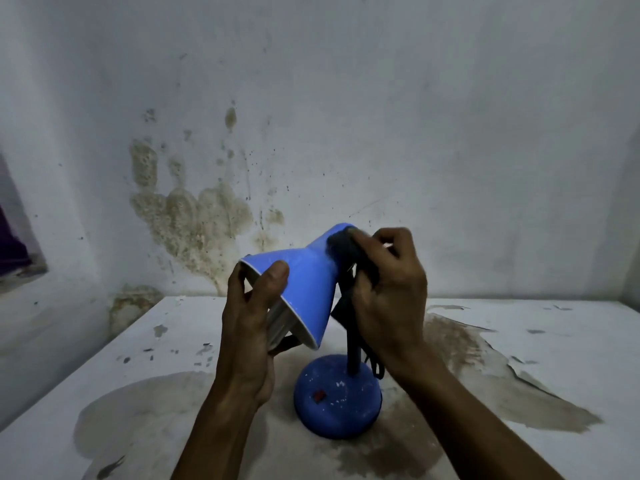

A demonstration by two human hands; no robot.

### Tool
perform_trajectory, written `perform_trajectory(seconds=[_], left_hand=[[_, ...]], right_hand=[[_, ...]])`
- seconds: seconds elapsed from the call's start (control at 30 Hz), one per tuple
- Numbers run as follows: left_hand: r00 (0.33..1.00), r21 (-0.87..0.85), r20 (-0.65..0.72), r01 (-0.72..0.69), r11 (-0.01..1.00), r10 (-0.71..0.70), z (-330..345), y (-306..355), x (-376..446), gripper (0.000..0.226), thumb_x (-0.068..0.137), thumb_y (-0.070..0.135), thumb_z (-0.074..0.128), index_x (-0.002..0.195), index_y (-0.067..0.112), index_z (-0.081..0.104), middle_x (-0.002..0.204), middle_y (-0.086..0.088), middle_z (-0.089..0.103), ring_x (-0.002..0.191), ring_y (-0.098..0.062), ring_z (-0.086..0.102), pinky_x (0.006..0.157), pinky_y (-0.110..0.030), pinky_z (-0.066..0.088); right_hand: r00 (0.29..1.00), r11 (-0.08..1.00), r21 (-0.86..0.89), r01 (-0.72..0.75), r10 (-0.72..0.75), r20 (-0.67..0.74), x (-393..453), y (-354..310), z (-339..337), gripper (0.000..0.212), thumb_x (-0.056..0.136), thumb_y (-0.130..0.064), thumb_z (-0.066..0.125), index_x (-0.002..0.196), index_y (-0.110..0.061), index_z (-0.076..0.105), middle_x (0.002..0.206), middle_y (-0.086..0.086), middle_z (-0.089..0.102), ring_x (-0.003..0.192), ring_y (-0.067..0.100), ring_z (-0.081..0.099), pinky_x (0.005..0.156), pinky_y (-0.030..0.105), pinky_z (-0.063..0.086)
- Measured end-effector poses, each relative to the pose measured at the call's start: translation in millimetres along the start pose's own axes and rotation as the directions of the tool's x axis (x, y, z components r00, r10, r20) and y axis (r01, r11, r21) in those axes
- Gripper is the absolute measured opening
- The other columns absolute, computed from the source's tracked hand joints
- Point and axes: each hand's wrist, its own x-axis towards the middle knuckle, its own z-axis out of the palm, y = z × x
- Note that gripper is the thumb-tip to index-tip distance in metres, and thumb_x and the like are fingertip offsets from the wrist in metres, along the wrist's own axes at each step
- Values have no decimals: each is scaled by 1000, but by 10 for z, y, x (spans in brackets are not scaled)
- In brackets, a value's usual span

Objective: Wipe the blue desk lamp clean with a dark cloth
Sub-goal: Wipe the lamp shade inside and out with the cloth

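Head view: a blue desk lamp was seen standing on a white, stained table set against a blotched white wall, its round base resting near the middle of the table. A small red switch was visible on the top of the base, and pale specks were scattered over the blue surface. A dark stem rose from the base to the shade, which was tilted with its wide mouth turned down and to the left. The rim of the shade was gripped by the left hand, the thumb laid on the blue outer surface and the fingers curled under into the pale inside. A dark cloth was held bunched in the right hand, with the fingers closed round it, and was pressed against the narrow upper end of the shade. A loose part of the cloth was seen hanging below the right hand beside the stem, close to the base; whether it touched the base could not be told. Brown stains were spread over the table around the lamp and on the wall behind it.
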Motion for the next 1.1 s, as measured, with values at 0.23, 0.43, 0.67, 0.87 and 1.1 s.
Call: perform_trajectory(seconds=[0.23, 0.43, 0.67, 0.87, 1.1], left_hand=[[999, 1, -40, 17, 1000, -17, 35, 16, -37, 76, 55, 67, 70, 123, 35, 56, 106, 7, 74, 95, -27, 73, 70, -53, 60], [997, 158, 60, 31, 987, -41, -21, 7, -73, 124, 29, 70, 90, 140, 49, 40, 134, 0, 59, 114, -31, 66, 82, -53, 59], [996, 240, 84, -29, 970, 9, -4, -83, -67, 128, 30, 50, 97, 142, 48, 35, 133, -3, 56, 116, -31, 63, 91, -56, 56], [996, 249, 85, -44, 968, 23, 28, -78, -63, 127, 31, 51, 95, 143, 49, 35, 136, -5, 54, 120, -26, 60, 95, -57, 52], [996, 230, 78, -51, 972, 34, 30, -82, -44, 123, 32, 47, 92, 143, 48, 37, 131, -4, 58, 118, -23, 61, 89, -53, 58]], right_hand=[[946, 992, -68, 107, -81, 313, 108, -354, -118, 39, 85, -15, 49, 115, -23, 73, 100, 3, 54, 79, 23, 58, 61, 37, 52], [899, 978, -197, 74, 21, 438, 319, -427, -203, 42, 88, -16, 52, 120, -37, 69, 101, -3, 51, 84, 19, 54, 67, 32, 43], [780, 990, -94, 103, -22, 625, 473, -641, -405, 40, 88, -9, 55, 118, -29, 73, 99, -4, 54, 86, 15, 55, 69, 23, 44], [737, 993, -98, 64, 19, 675, 603, -665, -395, 49, 82, 0, 54, 115, -30, 74, 98, -11, 56, 96, 18, 60, 75, 32, 50], [722, 975, -138, 174, -31, 691, 594, -738, -317, 39, 90, -9, 56, 118, -29, 73, 100, -4, 54, 86, 13, 52, 63, 21, 35]])
